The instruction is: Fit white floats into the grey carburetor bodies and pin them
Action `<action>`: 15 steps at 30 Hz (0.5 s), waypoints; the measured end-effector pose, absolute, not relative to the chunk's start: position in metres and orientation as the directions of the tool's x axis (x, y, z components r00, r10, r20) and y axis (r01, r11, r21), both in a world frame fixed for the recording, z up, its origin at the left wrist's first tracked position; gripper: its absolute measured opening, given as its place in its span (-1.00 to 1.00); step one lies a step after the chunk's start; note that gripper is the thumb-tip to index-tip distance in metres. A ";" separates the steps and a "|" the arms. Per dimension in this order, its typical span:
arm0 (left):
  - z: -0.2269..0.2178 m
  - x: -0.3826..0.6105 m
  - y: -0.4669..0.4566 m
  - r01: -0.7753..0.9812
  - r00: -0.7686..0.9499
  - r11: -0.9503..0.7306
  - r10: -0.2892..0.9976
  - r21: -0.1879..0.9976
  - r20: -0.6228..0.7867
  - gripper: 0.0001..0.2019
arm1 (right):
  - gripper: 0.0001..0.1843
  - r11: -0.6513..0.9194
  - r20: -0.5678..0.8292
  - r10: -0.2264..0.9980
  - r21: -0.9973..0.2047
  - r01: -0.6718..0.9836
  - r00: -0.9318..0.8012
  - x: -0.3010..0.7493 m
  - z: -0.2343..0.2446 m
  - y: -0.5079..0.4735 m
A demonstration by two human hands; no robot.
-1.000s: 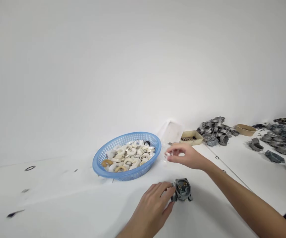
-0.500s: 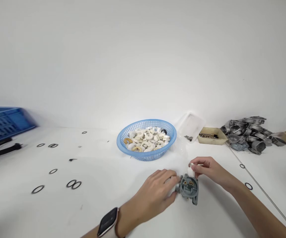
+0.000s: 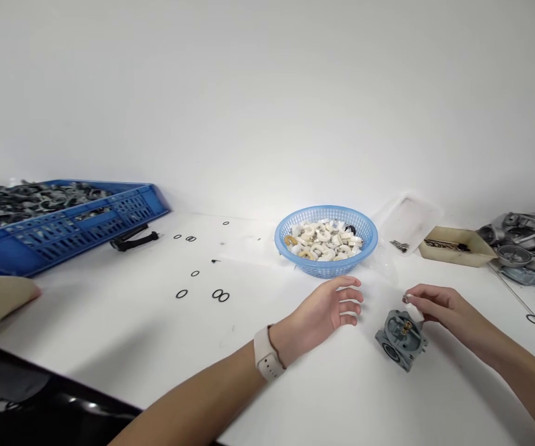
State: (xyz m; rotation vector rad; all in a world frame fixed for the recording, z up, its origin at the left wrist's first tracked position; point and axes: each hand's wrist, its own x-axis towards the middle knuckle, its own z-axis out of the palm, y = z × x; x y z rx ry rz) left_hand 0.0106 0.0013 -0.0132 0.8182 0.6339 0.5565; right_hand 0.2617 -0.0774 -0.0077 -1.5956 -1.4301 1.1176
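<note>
On the white table, a grey metal carburetor body (image 3: 402,339) lies with its hollow side up, brass parts showing inside. My right hand (image 3: 437,305) pinches a white plastic carburetor float (image 3: 415,311) just above the body's far edge; whether they touch, I cannot tell. To the left of the body, my left hand (image 3: 327,310) is raised with fingers apart and nothing in it. Beyond both hands stands a round blue basket (image 3: 326,267) heaped with white floats (image 3: 326,240), a few of them yellowish.
A blue crate (image 3: 123,214) of metal parts and a black-handled tool (image 3: 135,240) lie left. Several black rings (image 3: 221,295) are scattered about. A cream tray (image 3: 457,255) and piled metal bowls (image 3: 522,254) stand right. A person's sleeve (image 3: 2,303) enters at left.
My left hand has let go of the carburetor body and opened. The body is turned round on the table. My right hand keeps the float. The view has swung left, bringing in the crate's contents and a sleeve.
</note>
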 end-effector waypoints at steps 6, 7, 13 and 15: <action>-0.019 0.010 0.003 -0.192 0.708 0.589 0.637 0.785 -0.305 -0.80 | -0.50 -0.161 -0.142 0.987 -0.920 0.358 0.079 0.257 -0.007 -0.080; -0.019 0.011 0.001 -0.184 0.709 0.570 0.641 0.801 -0.293 -0.80 | -0.50 -0.163 -0.147 0.987 -0.919 0.359 0.071 0.258 -0.007 -0.080; -0.015 0.012 -0.019 0.106 0.699 -0.122 0.715 0.987 0.014 -0.68 | -0.53 -0.225 -0.252 0.966 -0.921 0.318 -0.048 0.266 -0.007 -0.080; -0.014 0.011 -0.028 0.219 0.754 -0.445 0.642 0.868 0.138 -0.53 | -0.52 -0.230 -0.264 0.962 -0.918 0.322 -0.066 0.267 -0.005 -0.081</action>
